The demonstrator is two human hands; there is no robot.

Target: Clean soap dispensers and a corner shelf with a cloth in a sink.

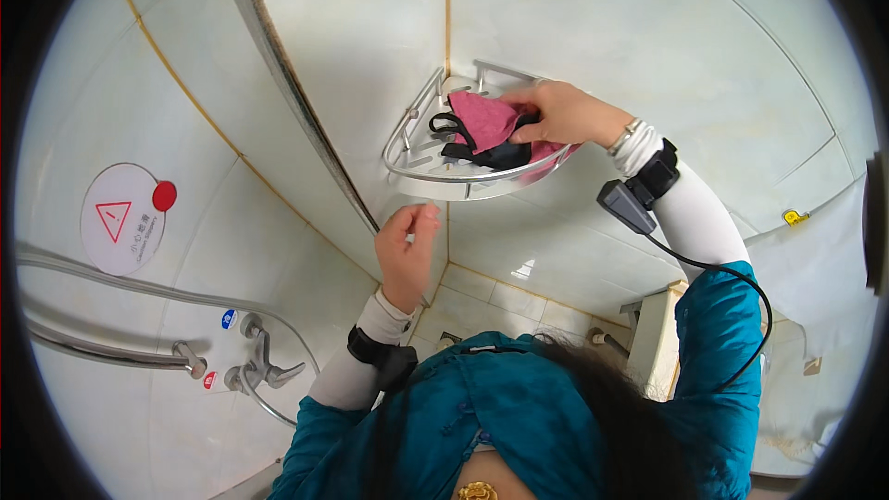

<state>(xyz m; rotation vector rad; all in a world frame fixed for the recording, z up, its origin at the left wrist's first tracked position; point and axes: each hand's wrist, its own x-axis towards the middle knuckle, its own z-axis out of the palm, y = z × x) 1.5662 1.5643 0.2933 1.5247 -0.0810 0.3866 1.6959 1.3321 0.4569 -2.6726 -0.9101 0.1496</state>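
Observation:
My right hand (561, 118) reaches over the metal rail of a silver corner shelf (428, 173) and is closed on a pink cloth with black edging (483, 120). The cloth lies bunched on the slatted shelf, with a black loop at its left end and a black part underneath. Some pink shows through the rail below my fingers, which partly cover the bundle. My left hand (407, 255) hangs just below the shelf's front left edge, apart from it. Its fingers are curled in, and nothing shows in them.
A vertical metal pole (306, 93) runs left of the shelf. On the left wall are a round warning sticker (125, 219), a shower tap (266, 361), its hose and a grab bar (111, 358). A black cable (761, 301) hangs from my right wrist. At right hangs a white curtain (815, 268).

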